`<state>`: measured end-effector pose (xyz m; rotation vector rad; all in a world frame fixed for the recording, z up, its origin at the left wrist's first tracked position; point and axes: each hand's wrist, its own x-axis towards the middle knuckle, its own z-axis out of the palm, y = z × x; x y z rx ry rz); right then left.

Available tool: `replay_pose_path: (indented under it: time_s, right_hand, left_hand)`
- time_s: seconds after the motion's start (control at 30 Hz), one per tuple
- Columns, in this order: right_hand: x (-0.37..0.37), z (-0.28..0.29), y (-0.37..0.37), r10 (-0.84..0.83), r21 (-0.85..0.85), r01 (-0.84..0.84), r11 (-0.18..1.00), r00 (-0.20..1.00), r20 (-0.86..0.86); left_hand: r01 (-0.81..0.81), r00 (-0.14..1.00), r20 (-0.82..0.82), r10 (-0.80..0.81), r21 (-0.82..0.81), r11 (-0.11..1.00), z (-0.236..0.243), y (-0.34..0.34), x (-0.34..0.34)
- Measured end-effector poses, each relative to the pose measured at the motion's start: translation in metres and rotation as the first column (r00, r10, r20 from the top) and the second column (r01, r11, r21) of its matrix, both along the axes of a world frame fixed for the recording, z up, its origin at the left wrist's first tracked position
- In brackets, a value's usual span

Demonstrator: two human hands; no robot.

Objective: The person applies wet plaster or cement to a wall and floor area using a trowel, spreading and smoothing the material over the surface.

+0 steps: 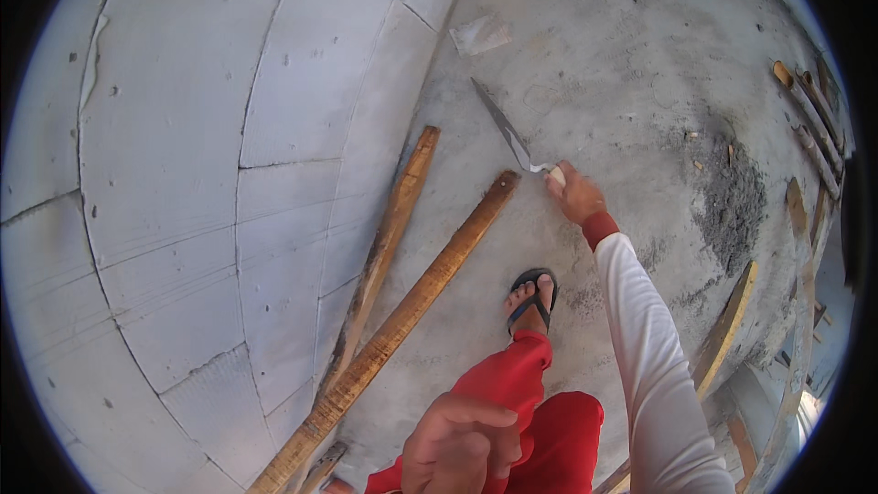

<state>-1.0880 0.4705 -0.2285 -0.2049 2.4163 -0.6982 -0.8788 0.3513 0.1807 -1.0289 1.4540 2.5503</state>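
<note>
Gripping a pointed trowel (506, 128) by its pale handle (555, 177) in our right hand (580, 198), we have it over the concrete floor (604, 91) near the end of a wooden beam (411, 307), while our left hand (457, 446) curls its fingers before our red trousers (568, 425), whether empty we cannot tell.

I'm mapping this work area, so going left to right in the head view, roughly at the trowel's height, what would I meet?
Wall, left beam, trowel, right hand, grey heap, poles.
</note>
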Motion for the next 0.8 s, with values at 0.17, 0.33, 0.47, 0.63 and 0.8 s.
replay_pose_path:
  time_s: [0.17,0.33,0.47,0.63,0.8]
  right_hand:
    - [0.069,0.028,0.047,-0.410,-0.017,0.410,0.912,0.912,0.009]
    - [0.080,0.084,0.007,-0.355,-0.117,0.350,0.929,0.934,-0.026]
    - [0.037,0.083,-0.063,-0.144,-0.089,0.150,0.985,0.987,0.066]
    - [0.006,0.064,-0.158,-0.202,-0.280,0.260,0.924,0.954,0.222]
    - [-0.047,0.041,-0.213,-0.426,-0.341,0.483,0.807,0.875,0.232]
  left_hand:
    - [-0.035,0.950,0.313,0.014,0.062,0.997,0.021,0.004,-0.013]
    - [0.042,0.902,0.431,-0.033,-0.011,0.999,0.018,0.012,-0.011]
    - [0.029,0.888,0.460,-0.028,0.005,1.000,0.007,0.016,-0.006]
    - [0.027,0.845,0.535,0.005,-0.050,0.998,0.002,0.018,-0.013]
    - [-0.018,0.782,0.619,0.064,-0.080,0.997,-0.007,0.022,-0.019]
